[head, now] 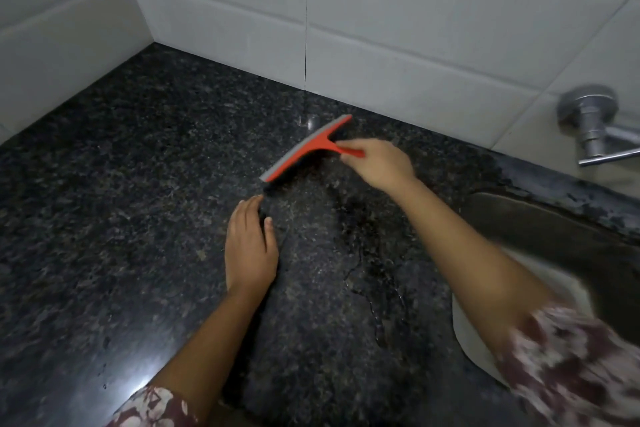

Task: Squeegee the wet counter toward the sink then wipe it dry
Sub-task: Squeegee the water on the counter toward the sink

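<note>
A red squeegee (311, 146) with a grey blade lies with its blade edge on the dark speckled granite counter (138, 184), near the back wall. My right hand (377, 165) grips its red handle from the right. My left hand (251, 243) rests flat on the counter just in front of the blade's near end, fingers together, holding nothing. Wet streaks and a film of water (363, 274) show on the stone between my two arms. The sink (554, 236) is sunk into the counter at the right, partly hidden by my right forearm.
White tiled walls (381, 28) meet in a corner at the back left. A chrome tap (592, 125) sticks out of the wall above the sink. A white object (474, 333) shows in the sink under my right arm. The counter's front edge runs along the bottom left.
</note>
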